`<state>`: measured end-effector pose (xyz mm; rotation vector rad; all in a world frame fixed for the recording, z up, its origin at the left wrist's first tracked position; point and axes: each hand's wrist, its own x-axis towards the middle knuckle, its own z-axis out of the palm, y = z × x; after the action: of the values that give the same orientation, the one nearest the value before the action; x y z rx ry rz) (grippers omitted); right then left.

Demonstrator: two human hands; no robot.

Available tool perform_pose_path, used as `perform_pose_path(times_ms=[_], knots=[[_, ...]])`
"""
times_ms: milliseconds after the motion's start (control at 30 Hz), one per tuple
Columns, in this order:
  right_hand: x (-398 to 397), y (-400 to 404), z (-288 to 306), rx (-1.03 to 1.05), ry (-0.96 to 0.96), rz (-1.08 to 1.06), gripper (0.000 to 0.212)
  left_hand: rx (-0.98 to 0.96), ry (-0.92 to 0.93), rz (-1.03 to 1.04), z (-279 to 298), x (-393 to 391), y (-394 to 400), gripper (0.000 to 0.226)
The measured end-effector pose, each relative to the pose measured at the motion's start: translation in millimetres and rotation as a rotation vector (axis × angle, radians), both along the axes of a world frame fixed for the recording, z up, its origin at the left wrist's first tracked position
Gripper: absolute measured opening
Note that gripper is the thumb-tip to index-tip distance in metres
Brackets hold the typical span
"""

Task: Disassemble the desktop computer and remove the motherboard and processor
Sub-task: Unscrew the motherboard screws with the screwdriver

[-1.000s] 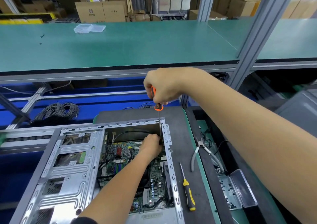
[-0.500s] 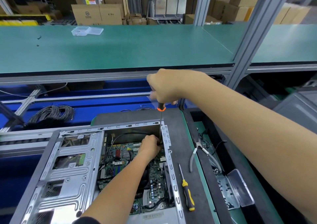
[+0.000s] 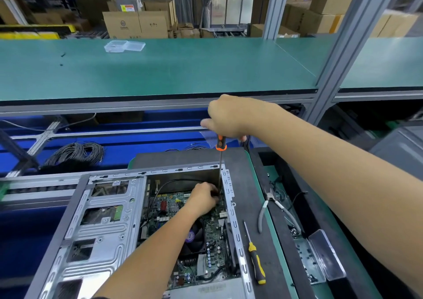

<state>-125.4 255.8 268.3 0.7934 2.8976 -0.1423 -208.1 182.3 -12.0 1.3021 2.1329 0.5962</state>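
Gripping screwdriver upright, right hand raised.

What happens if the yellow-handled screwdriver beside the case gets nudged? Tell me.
The yellow-handled screwdriver would probably roll: its handle looks rounded and it lies loose on the flat dark mat. It should stay stiff, with a straight metal shaft, and seems light.

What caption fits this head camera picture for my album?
Right hand drives an orange screwdriver into the computer case while left hand steadies its tip.
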Motion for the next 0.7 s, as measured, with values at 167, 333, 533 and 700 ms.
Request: perform_pose_path(times_ms=[167, 333, 533, 700], knots=[[-3.2, 2.4, 4.2, -0.074, -0.056, 0.145, 0.017, -0.032, 0.103, -0.047, 0.6, 4.6, -2.6, 0.021], [-0.8, -5.8, 5.1, -0.174, 0.075, 0.196, 0.014, -0.088, 0.183, -0.037, 3.2, 8.8, 7.7, 0.020], [2.8, -5.9, -5.6, 0.392, -0.020, 0.162, 0.026, -0.073, 0.225, -0.015, -2.1, 8.7, 13.1, 0.015], [1.9, -1.0, -2.7, -0.031, 0.042, 0.197, 0.018, -0.076, 0.258, 0.005, -5.2, 10.3, 14.1, 0.016]])
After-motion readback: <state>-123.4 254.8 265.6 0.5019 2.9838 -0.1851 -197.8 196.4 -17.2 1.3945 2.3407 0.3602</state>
